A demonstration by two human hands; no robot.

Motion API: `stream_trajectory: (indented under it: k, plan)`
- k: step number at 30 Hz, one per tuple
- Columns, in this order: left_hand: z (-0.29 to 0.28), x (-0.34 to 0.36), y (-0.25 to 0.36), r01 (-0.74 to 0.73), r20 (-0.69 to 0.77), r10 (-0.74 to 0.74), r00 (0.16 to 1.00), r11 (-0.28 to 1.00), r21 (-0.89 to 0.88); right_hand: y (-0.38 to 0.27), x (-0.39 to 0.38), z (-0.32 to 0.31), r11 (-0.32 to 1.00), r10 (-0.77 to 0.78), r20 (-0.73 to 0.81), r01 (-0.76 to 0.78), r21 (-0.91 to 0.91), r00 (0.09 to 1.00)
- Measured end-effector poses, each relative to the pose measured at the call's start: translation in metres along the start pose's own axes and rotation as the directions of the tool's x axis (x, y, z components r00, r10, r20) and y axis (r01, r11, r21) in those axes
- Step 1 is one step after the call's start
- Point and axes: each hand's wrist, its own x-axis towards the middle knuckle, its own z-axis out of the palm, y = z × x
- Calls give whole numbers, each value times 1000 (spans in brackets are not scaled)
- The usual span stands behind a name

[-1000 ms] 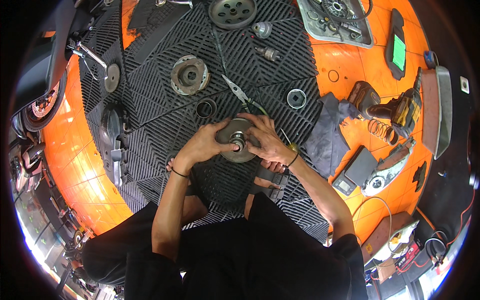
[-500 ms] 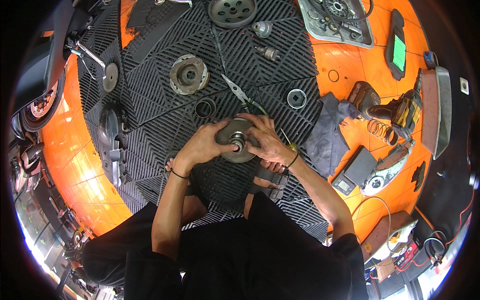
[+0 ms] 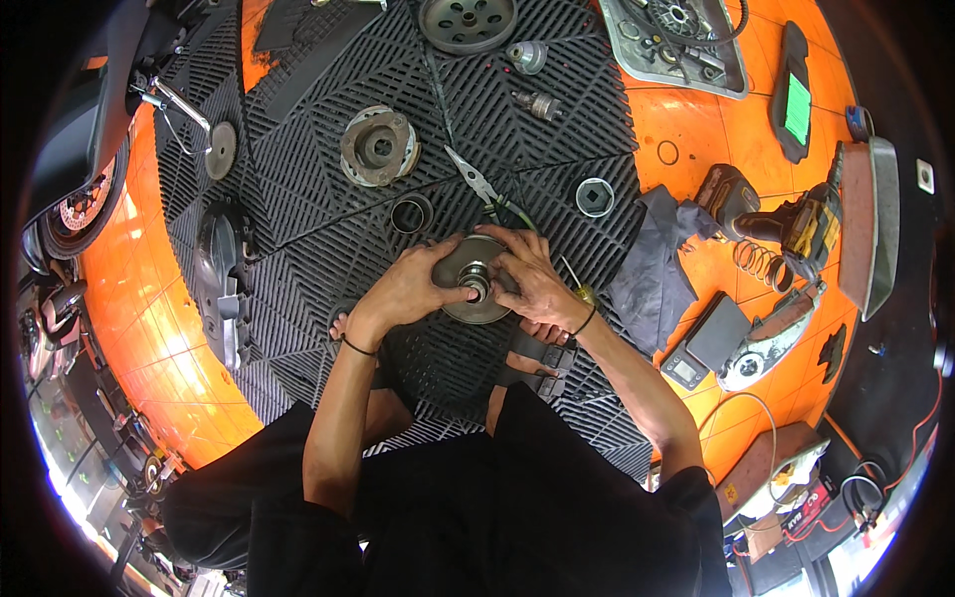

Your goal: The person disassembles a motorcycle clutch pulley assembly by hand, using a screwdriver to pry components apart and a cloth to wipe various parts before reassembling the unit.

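A round metal disc [image 3: 463, 308] with a shiny central boss [image 3: 475, 272] is between my hands, above the black slotted mat [image 3: 298, 279]. My left hand [image 3: 408, 289] grips its left side, thumb pressed on the middle. My right hand [image 3: 532, 279] grips the right side, fingers curled over the rim and near the boss. Just beyond lie pliers [image 3: 468, 171] with green handles, a metal ring [image 3: 427, 215] and a hexagonal socket [image 3: 594, 196]. A tool with a yellow handle [image 3: 582, 295] lies partly hidden beside my right hand.
A flanged hub [image 3: 368, 149], slotted pulley [image 3: 468, 25] and parts tray [image 3: 671, 80] lie farther back. On the right are a grey cloth [image 3: 647, 279], cordless driver [image 3: 806, 229], spring [image 3: 758, 261] and long trough [image 3: 865, 224]. A motorbike wheel [image 3: 85, 204] and black cover [image 3: 219, 279] are left.
My hands keep the same grip on the disc, with barely any finger movement. The surrounding scene has shifted very slightly in the picture.
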Motion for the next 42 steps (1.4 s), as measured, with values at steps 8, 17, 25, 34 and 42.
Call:
stream_trajectory:
  k: [8,17,25,34,42]
  plan:
    - [-2,-1,5,-10,5,10,1000,1000,-18,-1,1,-2,1000,-11,6,11,10,1000]
    - [-3,0,4,27,39,-27,999,1000,-3,-12,-6,-9,997,-61,-235,46,-69,970]
    - [0,0,0,6,15,-5,1000,998,-60,-28,-15,-2,993,63,-177,-79,-83,982]
    - [0,-1,1,20,9,-20,1000,999,-32,-25,-13,-2,991,97,-149,-110,-83,984]
    - [1,-1,-4,19,7,-18,1000,999,-47,-24,-13,0,992,107,-147,-115,-44,983]
